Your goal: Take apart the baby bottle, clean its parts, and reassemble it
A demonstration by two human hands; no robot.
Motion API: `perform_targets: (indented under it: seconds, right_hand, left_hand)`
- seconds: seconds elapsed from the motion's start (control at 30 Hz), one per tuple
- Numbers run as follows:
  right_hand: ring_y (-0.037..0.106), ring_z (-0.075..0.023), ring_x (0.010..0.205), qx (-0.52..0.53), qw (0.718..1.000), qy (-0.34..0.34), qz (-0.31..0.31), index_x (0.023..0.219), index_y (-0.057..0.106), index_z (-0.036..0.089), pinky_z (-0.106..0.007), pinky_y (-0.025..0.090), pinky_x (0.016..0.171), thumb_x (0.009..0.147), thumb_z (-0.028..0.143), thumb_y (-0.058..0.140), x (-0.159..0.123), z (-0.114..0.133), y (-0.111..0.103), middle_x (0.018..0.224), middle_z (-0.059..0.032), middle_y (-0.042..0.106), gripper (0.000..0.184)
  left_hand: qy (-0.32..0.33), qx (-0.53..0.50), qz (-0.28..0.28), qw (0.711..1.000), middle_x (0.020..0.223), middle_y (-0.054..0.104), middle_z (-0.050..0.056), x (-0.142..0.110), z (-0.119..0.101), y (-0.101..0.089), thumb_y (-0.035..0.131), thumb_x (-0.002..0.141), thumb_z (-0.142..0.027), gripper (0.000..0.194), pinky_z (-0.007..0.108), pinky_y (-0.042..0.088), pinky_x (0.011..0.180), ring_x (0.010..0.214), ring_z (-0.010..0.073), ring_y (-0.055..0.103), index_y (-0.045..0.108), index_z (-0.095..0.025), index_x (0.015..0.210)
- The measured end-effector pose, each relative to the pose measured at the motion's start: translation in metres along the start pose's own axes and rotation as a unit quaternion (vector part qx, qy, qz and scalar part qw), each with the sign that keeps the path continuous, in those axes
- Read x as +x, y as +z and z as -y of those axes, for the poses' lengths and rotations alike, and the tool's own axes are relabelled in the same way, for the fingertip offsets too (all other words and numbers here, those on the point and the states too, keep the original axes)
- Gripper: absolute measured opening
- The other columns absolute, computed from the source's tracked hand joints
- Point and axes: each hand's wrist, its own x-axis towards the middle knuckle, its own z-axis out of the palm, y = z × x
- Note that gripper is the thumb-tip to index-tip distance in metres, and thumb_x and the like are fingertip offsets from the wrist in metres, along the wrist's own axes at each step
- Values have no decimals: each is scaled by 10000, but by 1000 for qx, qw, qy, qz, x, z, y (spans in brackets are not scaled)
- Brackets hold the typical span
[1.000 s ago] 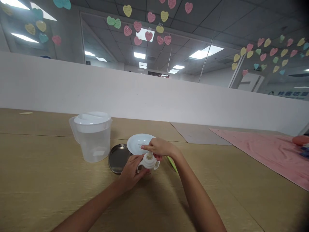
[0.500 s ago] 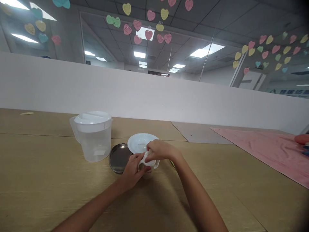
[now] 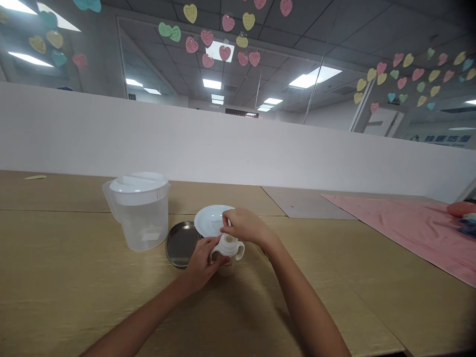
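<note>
My left hand [image 3: 203,263] grips the side of a white two-handled baby bottle [image 3: 227,250], which stands low over the wooden tabletop [image 3: 74,248]. A pale teat shows at the bottle's top. My right hand [image 3: 241,225] hangs just above the teat, fingers curled close together, and I cannot tell whether they touch it. Behind the hands lies a white plate [image 3: 208,219]. The bottle's lower part is partly hidden by my left hand.
A clear plastic pitcher [image 3: 141,223] with a white lid stands left of a round steel tray [image 3: 180,243]. A pink cloth [image 3: 401,228] covers the table's right side, with an orange object [image 3: 461,209] at its far end. A white partition [image 3: 223,139] runs behind the table.
My right hand has lifted off the bottle's top, so the teat now shows. My left hand stays on the bottle. The view has shifted slightly.
</note>
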Motion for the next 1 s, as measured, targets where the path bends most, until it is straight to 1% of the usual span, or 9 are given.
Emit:
perform_targets:
  seconds: [0.03,0.13,0.23,0.33,0.47,0.63,0.73,0.83,1.0]
  right_hand:
    - [485,-126,629,9,1000,-17,-6,852,559,175,-226,267,512,756,259,526,-1,-1,0,733,-21,586,132]
    - [481,-113,658,63,994,-84,12,988,521,199,-202,298,529,707,140,526,-4,-8,-3,801,-7,566,287]
    - [493,-112,702,114,985,-129,25,948,542,198,-199,341,571,693,79,509,-9,-14,-11,823,-7,557,283]
    - [513,-120,722,166,978,-127,-12,944,560,191,-224,383,619,707,102,535,-15,-18,-21,799,-6,567,255]
    - [531,-118,694,253,956,-100,-113,952,567,194,-245,424,632,718,172,572,-20,-19,-31,743,7,564,234]
    - [536,-110,679,344,890,-44,-297,902,584,190,-247,454,633,708,247,595,-18,-19,-35,745,7,555,203]
    - [549,-120,682,343,858,-5,-382,826,591,178,-247,455,623,713,272,584,-11,-20,-31,738,-4,575,147]
    - [547,-123,668,280,865,21,-415,763,588,180,-247,438,624,705,250,576,0,-21,-21,706,1,588,91]
    - [534,-113,609,204,919,61,-331,671,587,180,-224,391,580,667,229,609,22,-22,6,647,11,599,54]
  left_hand:
    - [1,0,2,1000,1117,599,86,0,-1,-1,492,804,-483,477,377,400,900,1041,249,501,525,-208,1193]
    - [7,2,1,1000,1116,601,87,1,-3,-2,482,810,-481,457,370,397,901,1037,247,506,541,-199,1165]
    - [4,8,-4,1000,1112,599,89,1,-3,-2,485,808,-479,444,364,410,884,1033,246,510,548,-195,1144]
    - [18,24,-6,1000,1118,594,95,-1,0,0,478,816,-468,435,378,404,894,1039,247,509,533,-187,1144]
    - [49,50,-13,997,1189,559,97,-3,8,5,466,836,-430,460,396,369,945,1111,242,469,450,-190,1228]
    - [67,50,-37,996,1279,485,113,-4,13,6,490,826,-421,536,410,333,987,1193,252,402,367,-188,1292]
    - [71,35,-66,995,1305,450,123,-4,13,2,448,851,-398,540,408,331,992,1201,245,399,308,-187,1329]
    - [79,39,-93,992,1344,409,110,-3,14,-2,410,874,-368,486,415,289,1022,1239,236,357,311,-203,1320]
    - [68,66,-88,992,1347,416,80,1,17,-7,358,895,-356,393,414,272,1029,1247,222,351,401,-231,1265]
